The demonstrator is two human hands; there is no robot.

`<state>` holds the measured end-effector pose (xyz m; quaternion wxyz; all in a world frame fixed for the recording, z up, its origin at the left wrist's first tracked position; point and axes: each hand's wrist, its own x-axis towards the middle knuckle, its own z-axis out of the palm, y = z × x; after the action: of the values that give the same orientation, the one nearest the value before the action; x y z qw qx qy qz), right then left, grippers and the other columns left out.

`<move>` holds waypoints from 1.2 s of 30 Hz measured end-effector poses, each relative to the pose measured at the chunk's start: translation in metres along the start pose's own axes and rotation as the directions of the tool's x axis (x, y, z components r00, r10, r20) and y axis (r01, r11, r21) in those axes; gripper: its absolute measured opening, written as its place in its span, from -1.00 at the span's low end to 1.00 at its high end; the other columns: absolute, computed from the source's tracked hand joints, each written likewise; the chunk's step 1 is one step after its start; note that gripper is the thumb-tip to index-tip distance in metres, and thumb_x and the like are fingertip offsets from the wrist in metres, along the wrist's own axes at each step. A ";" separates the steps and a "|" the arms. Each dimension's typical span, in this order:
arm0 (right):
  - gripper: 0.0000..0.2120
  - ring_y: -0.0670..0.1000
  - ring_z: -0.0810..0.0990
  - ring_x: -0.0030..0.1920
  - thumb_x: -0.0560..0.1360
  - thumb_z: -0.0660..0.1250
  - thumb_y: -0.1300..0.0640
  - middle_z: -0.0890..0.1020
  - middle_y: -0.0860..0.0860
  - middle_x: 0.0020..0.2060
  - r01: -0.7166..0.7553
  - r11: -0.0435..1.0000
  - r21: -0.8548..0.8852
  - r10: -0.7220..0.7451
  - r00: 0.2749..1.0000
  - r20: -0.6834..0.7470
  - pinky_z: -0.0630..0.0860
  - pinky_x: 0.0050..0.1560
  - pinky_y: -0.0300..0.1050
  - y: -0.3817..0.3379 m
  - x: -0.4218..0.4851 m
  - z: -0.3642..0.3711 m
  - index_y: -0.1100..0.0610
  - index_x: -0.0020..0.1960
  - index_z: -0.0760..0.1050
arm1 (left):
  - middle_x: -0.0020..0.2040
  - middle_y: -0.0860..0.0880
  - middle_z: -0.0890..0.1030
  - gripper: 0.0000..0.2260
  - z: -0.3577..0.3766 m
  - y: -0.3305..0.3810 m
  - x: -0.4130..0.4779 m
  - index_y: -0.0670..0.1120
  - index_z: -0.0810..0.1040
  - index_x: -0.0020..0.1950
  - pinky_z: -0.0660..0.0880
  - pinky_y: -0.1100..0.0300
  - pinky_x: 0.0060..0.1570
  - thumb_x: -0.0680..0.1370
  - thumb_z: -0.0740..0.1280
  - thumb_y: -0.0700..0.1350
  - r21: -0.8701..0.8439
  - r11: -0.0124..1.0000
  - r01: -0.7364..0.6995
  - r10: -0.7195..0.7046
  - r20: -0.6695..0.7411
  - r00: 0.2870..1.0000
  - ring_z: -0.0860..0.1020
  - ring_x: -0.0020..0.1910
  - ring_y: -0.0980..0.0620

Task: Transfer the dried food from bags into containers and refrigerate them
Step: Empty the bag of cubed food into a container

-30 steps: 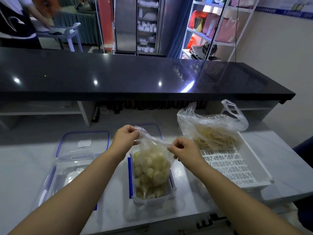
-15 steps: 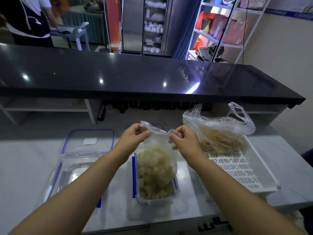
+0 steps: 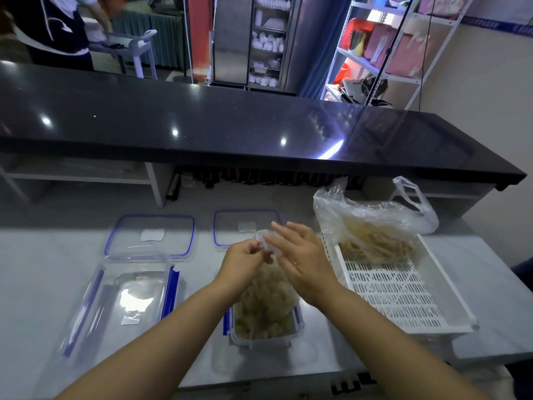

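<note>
A clear bag of pale dried food (image 3: 266, 301) stands inside a small clear container with blue clips (image 3: 297, 327) near the counter's front. My left hand (image 3: 245, 264) pinches the bag's gathered top. My right hand (image 3: 302, 258) lies against that same top with its fingers straight. A second bag of yellowish dried strips (image 3: 372, 226) rests in a white slotted tray (image 3: 403, 301) on the right. On the left sits a larger clear container (image 3: 95, 310), with nothing in it.
Two clear lids with blue rims lie behind the containers (image 3: 150, 235) (image 3: 230, 226). A black raised counter (image 3: 230, 131) runs across the back. Beyond it are a person (image 3: 54, 27), shelves (image 3: 383, 47) and a glass-door cabinet (image 3: 268, 41).
My hands came together, drawing the bag's mouth shut above the container. My right hand went from pinching the bag's edge to lying flat against its top.
</note>
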<state>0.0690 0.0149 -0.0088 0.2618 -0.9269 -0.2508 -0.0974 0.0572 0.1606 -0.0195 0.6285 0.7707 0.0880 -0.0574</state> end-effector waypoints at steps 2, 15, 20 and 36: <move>-0.51 -0.06 0.25 0.38 0.47 0.08 -0.18 0.42 -0.12 0.37 0.043 0.995 -0.087 -0.031 0.991 0.132 0.14 0.34 -0.07 0.002 -0.006 0.002 -0.10 0.37 0.37 | -0.13 -0.06 0.62 -0.85 -0.002 -0.001 -0.001 -0.03 0.60 -0.13 0.53 0.19 -0.09 0.58 0.26 -0.09 -0.033 0.999 0.023 -0.023 0.002 1.000 0.58 -0.07 0.00; -0.43 -0.04 0.24 0.42 0.33 0.44 -0.17 0.07 -0.07 0.51 -0.200 0.979 0.034 0.182 0.942 0.281 0.36 0.31 -0.12 0.008 -0.025 0.035 0.06 0.21 0.36 | -0.14 0.12 0.62 -0.90 -0.012 -0.019 -0.005 0.02 0.62 -0.01 0.55 0.16 -0.02 0.54 0.32 -0.12 0.335 0.936 -0.104 0.126 -0.044 0.991 0.58 -0.11 0.12; -0.28 -0.04 0.18 0.46 0.38 0.43 -0.10 0.18 -0.04 0.48 -0.246 0.968 0.049 0.227 0.943 0.244 0.24 0.43 -0.11 -0.002 -0.029 0.045 0.09 0.41 0.21 | -0.19 0.02 0.61 -0.88 -0.019 -0.029 -0.010 -0.02 0.62 -0.17 0.57 0.09 -0.03 0.52 0.31 -0.15 0.287 0.953 -0.097 0.094 0.025 0.995 0.57 -0.15 0.06; -0.52 0.09 0.41 0.34 0.47 0.10 -0.17 0.49 0.00 0.32 -0.105 0.976 -0.192 0.138 0.975 0.171 0.34 0.29 0.03 -0.008 -0.036 0.067 -0.03 0.33 0.40 | 0.43 0.05 0.38 -0.37 -0.009 -0.073 -0.004 0.19 0.27 0.45 0.30 -0.05 0.39 0.46 0.01 0.44 -0.350 0.926 0.142 -0.146 0.015 0.989 0.39 0.37 0.03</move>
<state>0.0377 0.0413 -0.0729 0.1574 -0.9656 -0.2064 -0.0178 0.0374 0.1838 -0.0868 0.7493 0.6382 0.1568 -0.0824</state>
